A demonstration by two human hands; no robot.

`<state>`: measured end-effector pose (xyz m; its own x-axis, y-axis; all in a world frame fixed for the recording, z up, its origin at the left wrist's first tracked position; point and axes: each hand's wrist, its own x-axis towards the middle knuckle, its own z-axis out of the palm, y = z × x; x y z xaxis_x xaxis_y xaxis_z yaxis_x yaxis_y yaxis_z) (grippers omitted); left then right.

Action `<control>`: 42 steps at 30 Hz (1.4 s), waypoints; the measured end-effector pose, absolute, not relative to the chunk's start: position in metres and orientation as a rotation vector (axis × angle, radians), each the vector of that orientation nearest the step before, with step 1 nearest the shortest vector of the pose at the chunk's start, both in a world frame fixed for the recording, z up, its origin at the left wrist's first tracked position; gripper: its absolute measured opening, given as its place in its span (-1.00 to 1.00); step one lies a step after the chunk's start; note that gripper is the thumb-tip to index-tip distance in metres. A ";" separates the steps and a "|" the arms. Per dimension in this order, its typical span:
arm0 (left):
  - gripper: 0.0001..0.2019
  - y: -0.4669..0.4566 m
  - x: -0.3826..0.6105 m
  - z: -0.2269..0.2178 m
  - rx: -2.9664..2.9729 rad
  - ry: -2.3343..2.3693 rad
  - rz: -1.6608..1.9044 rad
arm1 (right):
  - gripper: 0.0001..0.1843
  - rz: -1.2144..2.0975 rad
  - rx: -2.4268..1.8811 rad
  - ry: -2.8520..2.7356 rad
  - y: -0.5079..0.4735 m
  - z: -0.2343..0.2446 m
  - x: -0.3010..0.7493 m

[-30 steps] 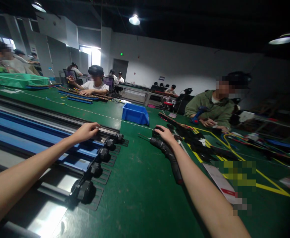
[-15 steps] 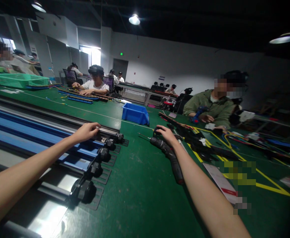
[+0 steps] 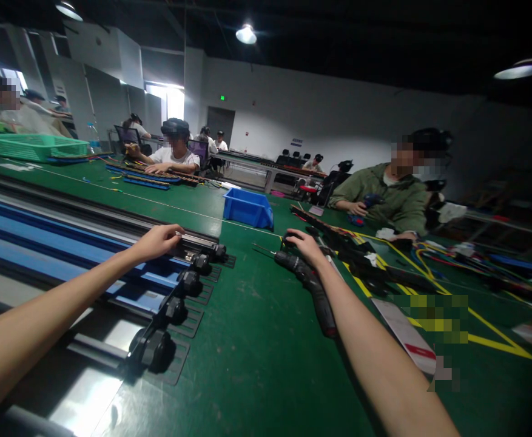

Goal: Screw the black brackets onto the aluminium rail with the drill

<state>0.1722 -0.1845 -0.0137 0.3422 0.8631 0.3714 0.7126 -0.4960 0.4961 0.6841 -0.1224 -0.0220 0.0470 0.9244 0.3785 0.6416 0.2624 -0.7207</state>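
My left hand (image 3: 160, 241) is closed, fingers and thumb bent together at the end of the rearmost silver-and-black rail (image 3: 197, 244). Anything between its fingertips is too small to make out. Black round-knobbed end caps (image 3: 156, 349) sit on the ends of several long rails, with flat slotted black plates (image 3: 177, 364) beside them. My right hand (image 3: 306, 246) curls its fingers over a small black part (image 3: 288, 239). Just below that hand, a black cordless screwdriver (image 3: 309, 282) with a long bit lies on the green table, its bit pointing left.
A blue bin (image 3: 248, 207) stands beyond my hands. Dark wire harnesses (image 3: 375, 267) and yellow tape (image 3: 488, 346) spread over the right side, near a pale phone-like slab (image 3: 404, 334). A co-worker in a green jacket (image 3: 384, 188) sits there. A green basket (image 3: 33, 147) stands far left.
My hands and the things near them stay practically still. The co-worker in green has shifted slightly left, with a hand now at the blue-and-black drill. Another co-worker across the table has raised a hand.
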 end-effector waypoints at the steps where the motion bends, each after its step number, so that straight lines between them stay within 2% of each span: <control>1: -0.61 -0.185 0.172 -0.014 2.363 1.420 0.886 | -0.56 0.411 -1.462 -1.668 -0.122 -0.022 0.684; 19: -0.62 -0.187 0.174 -0.012 2.365 1.424 0.888 | -0.64 0.351 -1.474 -1.583 -0.122 -0.027 0.687; 26: -0.62 -0.187 0.175 -0.010 2.376 1.426 0.887 | -0.48 0.116 -1.332 -1.420 -0.141 -0.007 0.672; 29: -0.63 -0.188 0.175 -0.010 2.377 1.409 0.901 | -0.50 0.002 -1.281 -1.371 -0.156 0.013 0.652; 32: -0.64 -0.189 0.174 -0.010 2.373 1.401 0.898 | -0.59 -0.061 -1.227 -1.517 -0.176 0.030 0.616; 35: -0.65 -0.190 0.174 -0.009 2.376 1.399 0.910 | -0.68 0.004 -1.203 -1.900 -0.200 0.034 0.575; 38: -0.67 -0.190 0.172 -0.008 2.390 1.382 0.923 | -0.73 0.038 -1.159 -2.261 -0.222 0.023 0.546; 42: -0.69 -0.187 0.170 -0.009 2.423 1.353 0.905 | -0.76 -0.107 -1.203 -2.410 -0.238 -0.001 0.536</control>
<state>0.1703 -0.1875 -0.0092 0.3858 0.8285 0.4059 0.6916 -0.5509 0.4672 0.5362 -0.2379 -0.0008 -0.5233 0.7420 0.4190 0.7762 0.6180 -0.1250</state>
